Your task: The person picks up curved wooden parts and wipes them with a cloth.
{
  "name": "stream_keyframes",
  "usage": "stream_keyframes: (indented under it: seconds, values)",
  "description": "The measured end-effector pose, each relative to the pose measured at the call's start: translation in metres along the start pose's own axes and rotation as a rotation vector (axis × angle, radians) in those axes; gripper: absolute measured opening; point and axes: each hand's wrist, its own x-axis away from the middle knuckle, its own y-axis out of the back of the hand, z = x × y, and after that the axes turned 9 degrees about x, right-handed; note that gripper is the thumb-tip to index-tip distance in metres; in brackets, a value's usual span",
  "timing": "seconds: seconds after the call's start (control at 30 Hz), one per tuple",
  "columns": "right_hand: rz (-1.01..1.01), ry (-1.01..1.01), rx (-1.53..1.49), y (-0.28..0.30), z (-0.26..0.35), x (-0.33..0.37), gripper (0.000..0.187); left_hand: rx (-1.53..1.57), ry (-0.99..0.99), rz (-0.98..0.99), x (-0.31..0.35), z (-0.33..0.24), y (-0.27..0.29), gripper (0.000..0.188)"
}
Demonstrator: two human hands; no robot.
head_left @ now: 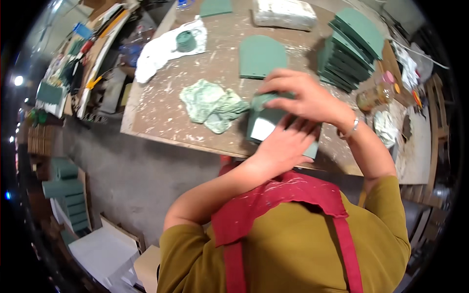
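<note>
Paint-spattered bench (161, 112): we grip the green panel (264, 122) between both hands, left hand (283, 146) underneath, right hand (303, 95) pressing on top.

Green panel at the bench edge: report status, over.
Left hand braces green panel from below. Right hand presses a green pad on its top. Crumpled rag beside, clear.

A single head-worn fisheye camera looks steeply down, close over the person's own chest and forearms. Beyond them it faces a paint-spattered workbench (161, 115), edges bending toward the rim.
</note>
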Motion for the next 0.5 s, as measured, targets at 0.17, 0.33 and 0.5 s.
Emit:
stream_keyframes:
  seconds: [0.17, 0.33, 0.5]
  values:
    - [0.203, 0.219, 0.113, -0.020, 0.019, -0.005, 0.028, 0.166, 0.083, 0.012, 0.005, 0.002, -0.007, 0.073]
    - [0.241, 0.264, 0.271, -0.023, 0.007, -0.020, 0.021, 0.143, -0.013, -0.007, 0.001, 0.003, -0.006, 0.076]
    - [0.321, 0.270, 0.143, -0.021, 0.027, -0.019, 0.021, 0.149, 0.017, -0.075, 0.008, 0.001, -0.014, 0.077]
